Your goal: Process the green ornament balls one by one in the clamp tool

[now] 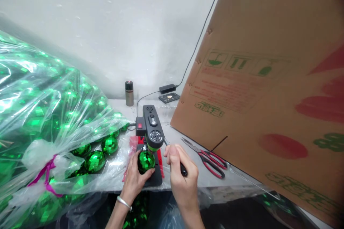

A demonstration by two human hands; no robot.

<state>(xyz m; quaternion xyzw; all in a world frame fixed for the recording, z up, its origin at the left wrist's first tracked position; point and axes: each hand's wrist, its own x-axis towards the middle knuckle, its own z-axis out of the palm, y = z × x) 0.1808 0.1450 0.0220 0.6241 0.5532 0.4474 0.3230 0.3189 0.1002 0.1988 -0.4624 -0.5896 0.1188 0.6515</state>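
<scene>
A shiny green mirrored ball ornament (146,160) is held by my left hand (136,171), thumb and fingers around its sides. It sits on the base of a small black bench drill press (152,123), right under the press head. My right hand (182,175) is closed around the press's lever handle (184,170), whose black knob shows below the fingers. Where the drill tip meets the ball is hidden. More green ball ornaments (94,161) lie on plastic to the left of my left hand.
A clear plastic bag (53,103) full of green balls, tied with purple ribbon (47,173), fills the left. Red-handled scissors (212,161) lie right of my right hand. A large cardboard carton (242,121) leans in. A spray can (129,93), black adapter (167,88) and phone (169,98) stand behind.
</scene>
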